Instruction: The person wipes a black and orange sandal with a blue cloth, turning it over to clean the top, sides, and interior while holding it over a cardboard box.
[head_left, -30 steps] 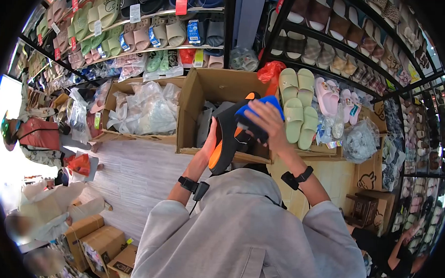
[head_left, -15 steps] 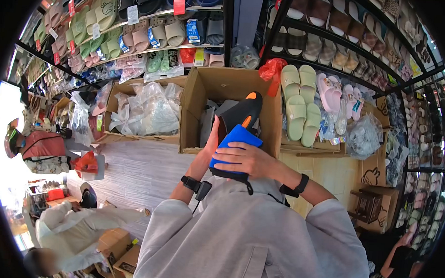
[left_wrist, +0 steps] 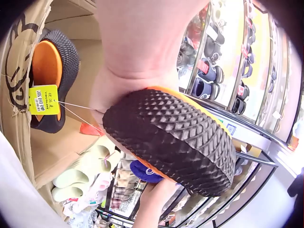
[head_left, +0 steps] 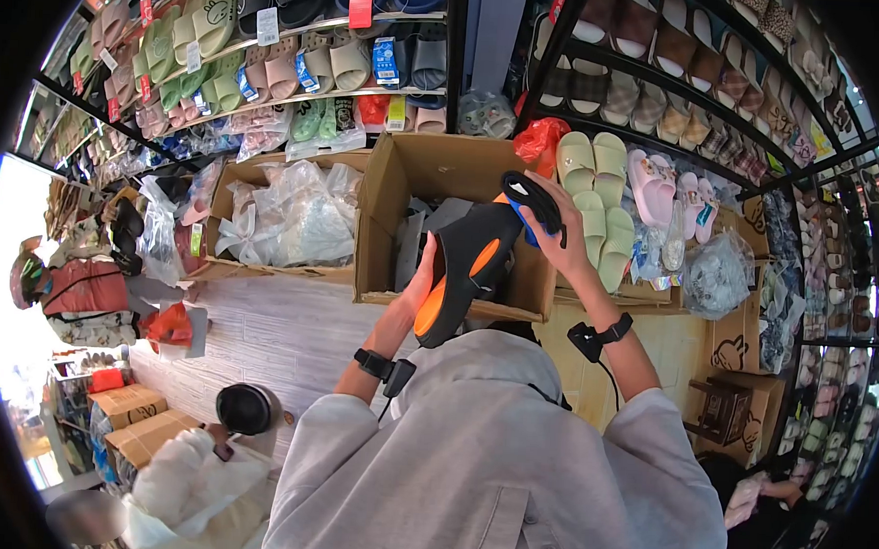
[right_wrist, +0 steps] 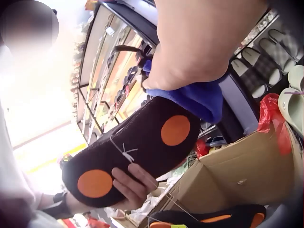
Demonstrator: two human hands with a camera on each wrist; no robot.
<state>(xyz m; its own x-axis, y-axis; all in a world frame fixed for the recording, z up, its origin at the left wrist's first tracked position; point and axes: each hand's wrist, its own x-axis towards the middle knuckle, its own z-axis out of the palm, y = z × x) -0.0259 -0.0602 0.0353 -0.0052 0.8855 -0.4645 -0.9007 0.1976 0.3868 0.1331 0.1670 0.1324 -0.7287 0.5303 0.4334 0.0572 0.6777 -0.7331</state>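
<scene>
My left hand [head_left: 420, 276] grips a black slipper [head_left: 467, 244] with orange patches, tilted above an open box. In the right wrist view, the fingers [right_wrist: 135, 183] of that hand curl over the slipper's side, near a thin white string tied through it. The left wrist view shows its black, ridged sole [left_wrist: 183, 137]. At the slipper's far end, my right hand [head_left: 562, 229] holds a blue cloth [right_wrist: 202, 100] with black edging against it. The string runs to a second black-and-orange slipper [left_wrist: 66, 66] with a yellow-green tag [left_wrist: 43, 99] in the box.
The cardboard box [head_left: 389, 204] stands in front of me. To its left is a box of clear plastic bags [head_left: 300, 214]; to its right lie pale green slides [head_left: 603, 237] and a red bag [head_left: 540, 144]. Shelves of slippers rise behind. A person in white [head_left: 194, 494] is at the lower left.
My right hand moved the blue cloth from the slipper's upper side down toward me, then back out to its far end. The left hand keeps its grip. People at the left moved.
</scene>
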